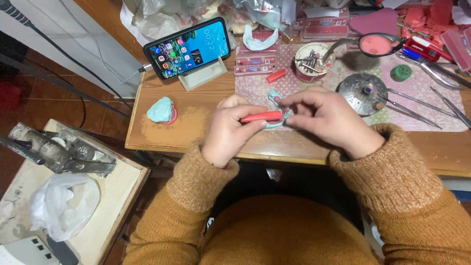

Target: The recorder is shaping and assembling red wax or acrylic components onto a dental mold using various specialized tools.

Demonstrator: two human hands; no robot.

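Observation:
My left hand (pixel 229 128) grips a red stick-shaped piece (pixel 261 116) that lies sideways across its fingers. My right hand (pixel 327 120) pinches a light teal arch-shaped cast (pixel 274 97) with pink patches, right beside the red stick. Both hands meet over the front part of the wooden table (pixel 191 125), above a patterned pink mat (pixel 255 91). Most of the cast is hidden behind my fingers.
A phone (pixel 189 47) leans on a stand at the back left. A teal and pink lump (pixel 162 111) lies left. A tin of small tools (pixel 313 61), a round metal lid (pixel 363 92), a spoon with pink paste (pixel 377 44) and long metal instruments (pixel 431 105) lie right. A low stand (pixel 64 162) stands left of the table.

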